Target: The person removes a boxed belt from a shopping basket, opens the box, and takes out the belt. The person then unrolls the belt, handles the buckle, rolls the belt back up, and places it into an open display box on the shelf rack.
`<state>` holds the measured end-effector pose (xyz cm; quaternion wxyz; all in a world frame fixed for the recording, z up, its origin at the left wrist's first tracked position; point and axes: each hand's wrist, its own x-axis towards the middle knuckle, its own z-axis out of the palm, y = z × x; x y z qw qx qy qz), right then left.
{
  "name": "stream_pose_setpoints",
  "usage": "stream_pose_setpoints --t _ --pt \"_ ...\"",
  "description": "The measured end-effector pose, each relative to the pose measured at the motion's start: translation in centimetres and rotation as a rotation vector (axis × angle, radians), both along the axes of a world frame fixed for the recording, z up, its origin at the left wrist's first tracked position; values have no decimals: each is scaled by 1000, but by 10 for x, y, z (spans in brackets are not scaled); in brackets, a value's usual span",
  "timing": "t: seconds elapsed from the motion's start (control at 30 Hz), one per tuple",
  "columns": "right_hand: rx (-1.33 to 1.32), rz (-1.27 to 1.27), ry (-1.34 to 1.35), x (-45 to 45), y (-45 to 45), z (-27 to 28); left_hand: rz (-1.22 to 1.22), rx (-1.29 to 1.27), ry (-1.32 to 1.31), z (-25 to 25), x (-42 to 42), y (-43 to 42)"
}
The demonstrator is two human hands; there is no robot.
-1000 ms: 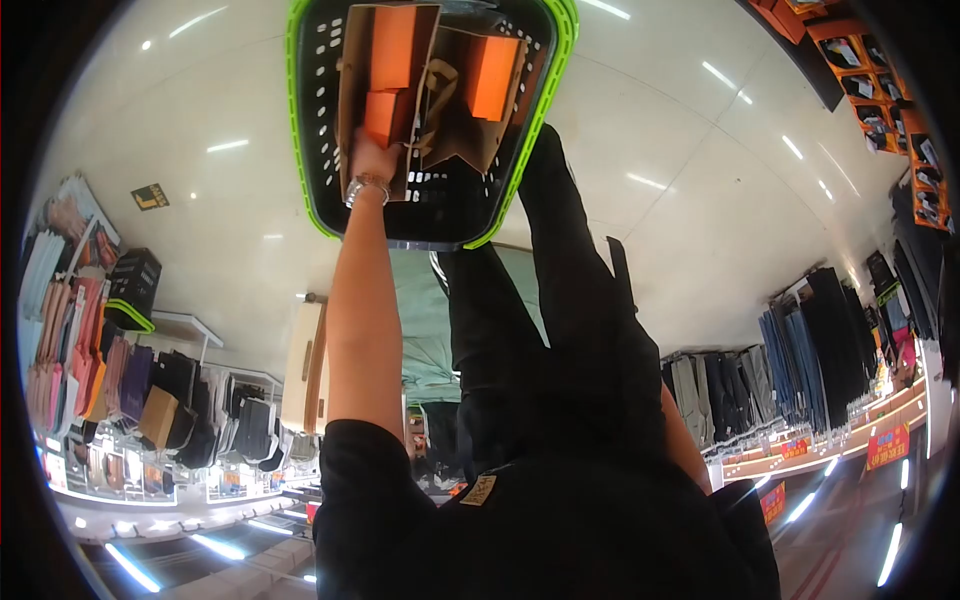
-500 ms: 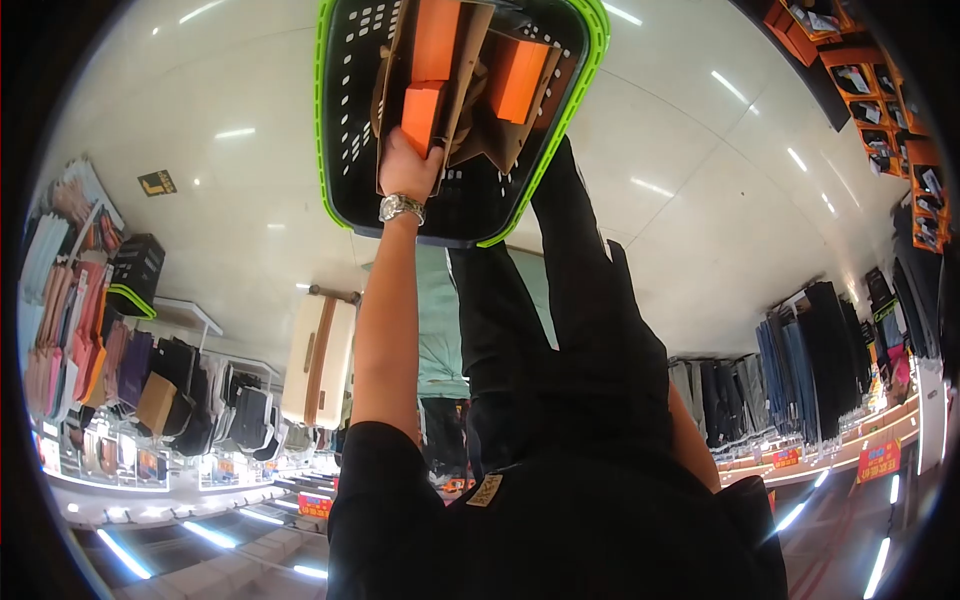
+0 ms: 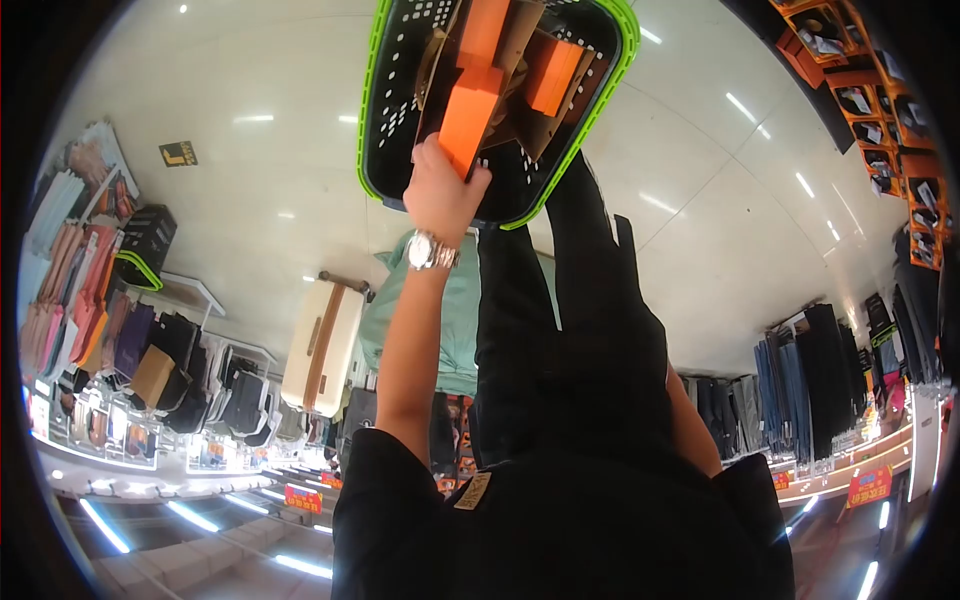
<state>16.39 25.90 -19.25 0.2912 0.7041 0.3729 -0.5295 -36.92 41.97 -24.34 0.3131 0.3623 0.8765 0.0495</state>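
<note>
A black shopping basket with a bright green rim (image 3: 367, 110) is at the top of the view. My left hand (image 3: 438, 193), with a metal watch on the wrist, reaches over its near edge. Its fingers and thumb are closed around the near end of a long orange box (image 3: 468, 118), which is tilted towards me. Another orange box (image 3: 484, 32) lies just beyond it, and an orange block-shaped piece (image 3: 554, 78) sits to the right beside brown cardboard (image 3: 540, 132). Only part of my right forearm (image 3: 692, 425) shows; my right hand is hidden.
A cream suitcase (image 3: 322, 345) stands at the left by green fabric (image 3: 425, 320). A second black basket (image 3: 148, 245) and hanging clothes (image 3: 85, 290) are further left. Jeans (image 3: 795, 380) hang at the right, below orange-boxed goods (image 3: 872, 120).
My left hand has drawn the orange box towards me, so more of it shows at the basket's near edge. The whole view has shifted a little, with the basket now higher and further right.
</note>
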Motion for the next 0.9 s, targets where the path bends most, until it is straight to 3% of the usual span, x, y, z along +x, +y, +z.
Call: stream_pose_setpoints --t 0.1,0.2,0.23,0.3,0.43,0.5,0.63,0.7,0.77,0.9 --pt "86 -152 -37 -16 22 -12 153 166 -130 64 -13 -4" --pt "163 -382 -34 -57 74 -5 506 324 -493 123 -30 -19" --pt "225 -431 11 -69 93 -8 492 359 -485 139 -31 -26" --pt "364 -503 147 -109 140 1 706 564 -779 170 -30 -40" --pt "523 -639 649 -215 206 96 628 647 -1027 240 -22 -81" --pt "568 -420 787 -260 212 177 513 678 -1080 269 -15 -107" --pt "1512 448 808 -307 182 332 175 480 -1245 335 13 -166" --pt "1237 443 918 -309 151 367 128 479 -1289 369 34 -195" --pt "871 605 828 -299 121 380 80 496 -1366 374 51 -233" --pt "844 551 911 -266 61 380 44 417 -1468 367 72 -288"
